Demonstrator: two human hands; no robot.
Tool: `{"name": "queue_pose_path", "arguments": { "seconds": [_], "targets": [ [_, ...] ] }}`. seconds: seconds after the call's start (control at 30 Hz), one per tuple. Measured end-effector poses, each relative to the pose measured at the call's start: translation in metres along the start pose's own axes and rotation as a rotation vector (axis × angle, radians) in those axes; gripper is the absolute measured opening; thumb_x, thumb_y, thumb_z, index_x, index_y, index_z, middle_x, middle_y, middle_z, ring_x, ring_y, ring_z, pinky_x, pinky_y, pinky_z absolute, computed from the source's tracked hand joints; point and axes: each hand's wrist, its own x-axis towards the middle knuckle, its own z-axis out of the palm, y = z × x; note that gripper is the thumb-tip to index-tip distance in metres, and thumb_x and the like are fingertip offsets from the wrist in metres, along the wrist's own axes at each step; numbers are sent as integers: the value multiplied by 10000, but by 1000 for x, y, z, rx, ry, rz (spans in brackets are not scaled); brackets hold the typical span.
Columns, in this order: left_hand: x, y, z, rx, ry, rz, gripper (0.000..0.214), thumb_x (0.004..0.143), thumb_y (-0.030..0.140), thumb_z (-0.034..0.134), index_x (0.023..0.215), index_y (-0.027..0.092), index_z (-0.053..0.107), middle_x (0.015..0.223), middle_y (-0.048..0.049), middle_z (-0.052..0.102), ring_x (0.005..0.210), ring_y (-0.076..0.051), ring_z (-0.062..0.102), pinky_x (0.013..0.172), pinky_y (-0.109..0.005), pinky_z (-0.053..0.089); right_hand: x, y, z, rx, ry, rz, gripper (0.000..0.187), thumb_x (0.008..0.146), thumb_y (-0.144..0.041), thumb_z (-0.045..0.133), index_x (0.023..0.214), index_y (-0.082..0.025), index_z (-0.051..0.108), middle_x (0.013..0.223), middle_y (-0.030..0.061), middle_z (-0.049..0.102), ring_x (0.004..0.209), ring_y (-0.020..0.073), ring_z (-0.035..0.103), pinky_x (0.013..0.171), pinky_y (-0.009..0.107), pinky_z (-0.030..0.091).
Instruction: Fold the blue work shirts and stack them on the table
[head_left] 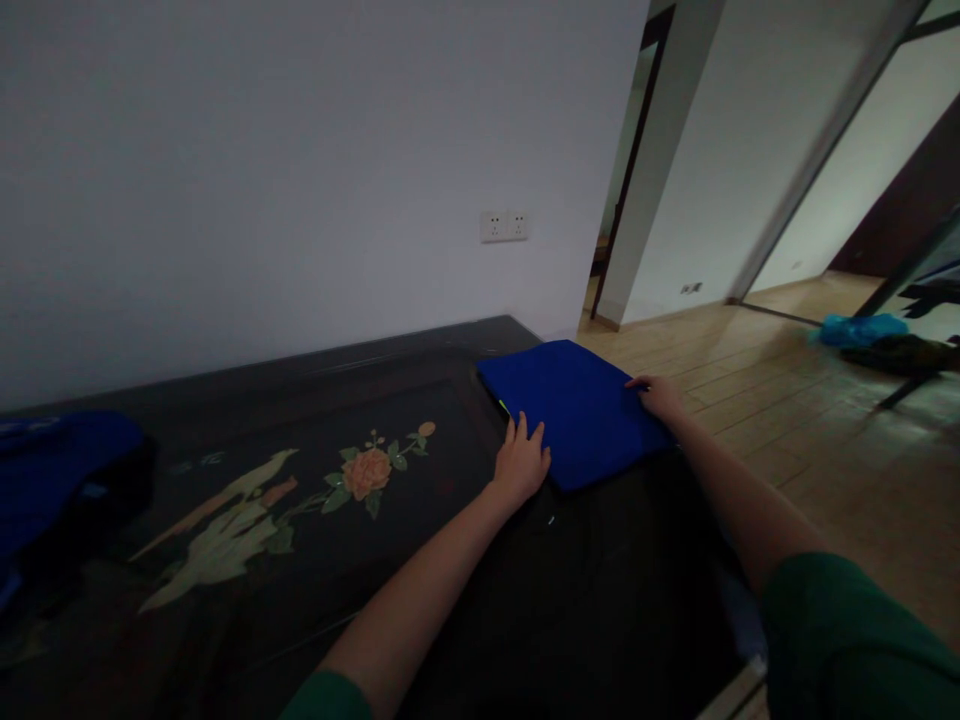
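A folded blue cloth (pixel 574 405) lies flat at the right end of a dark lacquered table (pixel 420 560) painted with a bird and an orange flower. My left hand (pixel 520 462) rests open on the table at the cloth's near left edge, fingers stretched out and touching the fabric. At the cloth's right edge, my right hand (pixel 658 396) lies with fingers curled over it; whether it grips the cloth I cannot make out.
More blue fabric (pixel 52 480) is heaped at the table's far left. A white wall with a double socket (pixel 504 225) stands behind. To the right, wooden floor (pixel 825 440) leads to a doorway; a blue bag (pixel 859 328) and dark items lie there.
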Motion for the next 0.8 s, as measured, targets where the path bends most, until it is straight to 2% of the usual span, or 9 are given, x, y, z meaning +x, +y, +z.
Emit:
{"name": "queue_pose_path", "arguments": {
  "seconds": [0.17,0.3,0.4,0.5,0.57,0.63,0.7,0.8],
  "targets": [
    [-19,14,-7,119,-9,-5,599,912,485,453,1428,182,433,1551,-161,260,1443,-391,106,1153,-552,182,2,0,15,-43,-25,-84,397,836,-80,467,1207,-102,608,1236,158,622,1118,252,583,989,361,421],
    [-29,19,-9,110,-83,128,552,946,494,367,1438,248,411,1556,-124,267,1457,-318,123,1167,-525,151,1,1,17,-77,-66,-145,414,856,-130,461,1255,-113,570,1281,141,599,1173,235,556,1027,354,402],
    [-33,19,-10,78,-152,128,577,944,556,313,1455,294,368,1560,-101,265,1452,-299,169,1159,-543,157,-2,-4,10,-121,-61,-138,417,858,-179,479,1260,-114,568,1277,164,588,1213,270,517,1047,416,380],
    [-40,19,-10,71,-163,131,594,934,575,319,1461,304,352,1569,-96,242,1455,-312,147,1151,-565,156,-15,-26,9,-250,51,-87,452,893,-268,460,1313,-117,530,1352,210,502,1294,339,413,1051,518,343],
    [-46,20,-11,75,-155,156,538,953,499,325,1459,318,352,1568,-87,249,1453,-310,154,1147,-568,168,-32,-51,15,-338,105,-105,486,928,-360,414,1372,-175,480,1445,191,405,1344,364,334,1032,558,351],
    [-51,22,-12,79,-141,184,492,966,399,322,1452,329,361,1560,-79,272,1450,-299,175,1142,-569,182,-54,-77,27,-375,52,-166,525,944,-485,347,1420,-276,420,1536,129,281,1395,396,223,995,633,352],
    [-55,23,-11,72,-135,197,482,968,348,313,1447,329,368,1553,-72,292,1448,-286,190,1141,-567,190,-76,-97,41,-405,-67,-199,566,933,-588,281,1448,-364,356,1587,63,167,1424,428,105,955,740,293],
    [-56,23,-7,44,-150,187,470,975,351,294,1436,331,384,1554,-51,294,1448,-270,193,1148,-561,183,-97,-110,54,-471,-170,-191,596,931,-611,239,1486,-395,250,1596,37,141,1428,429,99,956,794,197]
  ]
}}
